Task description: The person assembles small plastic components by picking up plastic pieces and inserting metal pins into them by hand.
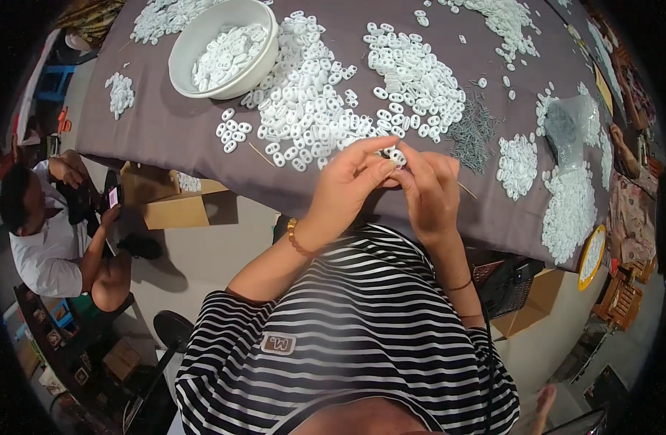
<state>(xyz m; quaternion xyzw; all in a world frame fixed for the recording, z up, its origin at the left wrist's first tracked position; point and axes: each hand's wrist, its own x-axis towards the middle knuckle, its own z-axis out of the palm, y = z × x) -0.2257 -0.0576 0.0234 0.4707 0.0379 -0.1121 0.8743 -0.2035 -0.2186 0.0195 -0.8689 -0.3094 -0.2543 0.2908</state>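
Close to the table's near edge, my left hand [347,181] and my right hand [433,190] meet. Between their fingertips is a small white oval plastic piece with two holes [398,157]. Thumb and fingers of the left hand pinch it from one side, and the right hand's fingertips close on it from the other. Whether the right fingers also hold something smaller is hidden. Just beyond my hands lies a heap of similar white pieces [300,101], with a second heap [412,69] to its right. Small grey screws [474,134] are piled right of my hands.
A white bowl [179,61] of pieces stands at the far left of the cloth-covered table [166,138]. More white heaps [568,214] and a clear plastic bag [565,138] lie right. Thin sticks rest near the edge. Below left are a cardboard box [175,212] and a seated person [54,232] holding a phone.
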